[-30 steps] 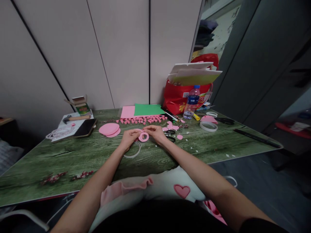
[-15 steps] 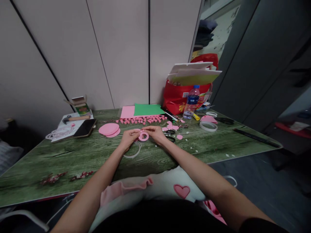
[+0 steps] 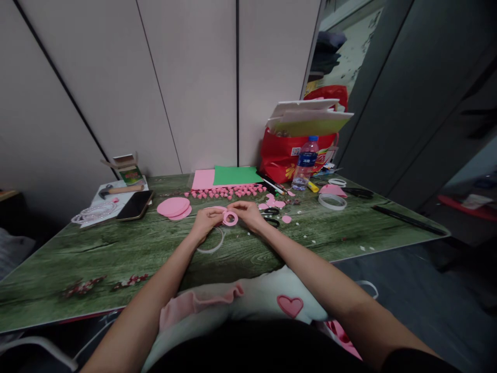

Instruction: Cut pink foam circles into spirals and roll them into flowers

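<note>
A pink ring [image 3: 230,224] is held up between both hands above the table. My left hand [image 3: 205,223] pinches its left side, with more pink material partly hidden behind the fingers. At the upper right of the ring, my right hand [image 3: 249,214] has thumb and fingers pressed together on it. A clear hoop [image 3: 213,250] lies just below my left hand. Black-handled scissors [image 3: 272,221] lie beside my right hand, partly covered by it. Several pink discs [image 3: 173,207] are stacked to the left, and a row of small pink pieces [image 3: 229,192] lies behind the hands.
Pink [image 3: 203,179] and green sheets [image 3: 236,175] lie at the back of the green table [image 3: 155,259]. A red bag [image 3: 277,155], water bottle [image 3: 305,167] and tape roll [image 3: 333,202] are at right. A phone [image 3: 134,205], hammer [image 3: 122,189] and small box [image 3: 130,169] are at left.
</note>
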A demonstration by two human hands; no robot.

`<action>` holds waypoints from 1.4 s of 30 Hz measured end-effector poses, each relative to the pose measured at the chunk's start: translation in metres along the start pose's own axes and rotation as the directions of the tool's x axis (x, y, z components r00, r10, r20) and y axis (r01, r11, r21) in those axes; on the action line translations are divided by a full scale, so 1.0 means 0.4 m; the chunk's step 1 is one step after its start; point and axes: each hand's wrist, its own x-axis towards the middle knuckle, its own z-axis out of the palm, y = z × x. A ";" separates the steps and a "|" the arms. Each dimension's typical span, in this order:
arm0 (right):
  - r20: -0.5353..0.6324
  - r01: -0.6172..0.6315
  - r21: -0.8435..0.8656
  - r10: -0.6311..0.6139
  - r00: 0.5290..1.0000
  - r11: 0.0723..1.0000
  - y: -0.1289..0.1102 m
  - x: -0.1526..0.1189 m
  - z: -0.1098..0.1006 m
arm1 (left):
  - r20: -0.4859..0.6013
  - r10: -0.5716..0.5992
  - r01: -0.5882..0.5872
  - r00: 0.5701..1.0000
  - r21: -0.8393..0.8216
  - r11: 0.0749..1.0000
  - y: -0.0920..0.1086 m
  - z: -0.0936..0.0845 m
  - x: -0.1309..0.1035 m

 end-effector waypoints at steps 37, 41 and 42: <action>0.027 -0.025 0.049 0.024 0.999 0.998 0.003 -0.001 -0.005 | -0.014 0.017 -0.017 1.000 -0.018 1.000 0.009 0.006 -0.007; 0.022 -0.042 0.051 0.040 0.999 0.998 0.001 -0.002 -0.004 | -0.003 0.042 -0.042 0.999 -0.006 0.999 0.001 0.001 -0.004; 0.022 -0.040 0.048 0.039 0.999 0.998 0.000 -0.002 -0.004 | -0.002 0.049 -0.049 0.999 -0.002 0.999 -0.001 0.000 -0.003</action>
